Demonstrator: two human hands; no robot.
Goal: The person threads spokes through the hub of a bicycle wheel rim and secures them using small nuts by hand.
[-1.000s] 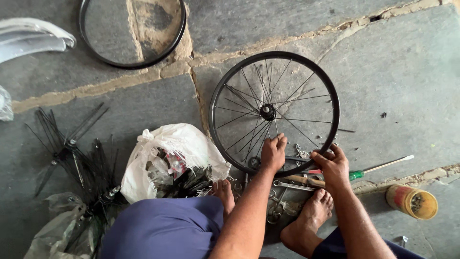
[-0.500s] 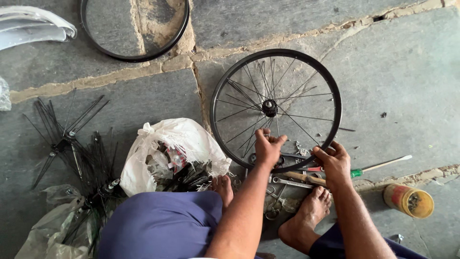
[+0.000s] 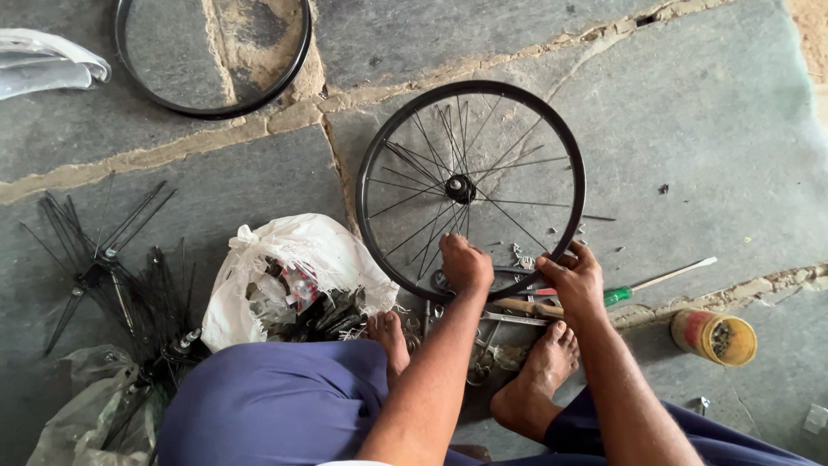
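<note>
The spoked bicycle wheel (image 3: 471,190) lies flat on the stone floor (image 3: 707,129). Its near rim is gripped by curled fingers of the left hand (image 3: 464,263) and right hand (image 3: 573,280). It is judged light and stiff, with slender, bendable spokes; best held by the rim.

The single head-worn camera looked almost straight down from above the squatting person. It sat fairly near, with the stone floor (image 3: 707,129) stretching toward twelve o'clock.

Black spoked bicycle wheel (image 3: 471,188) lying flat on grey stone floor, near rim gripped at two spots
</note>
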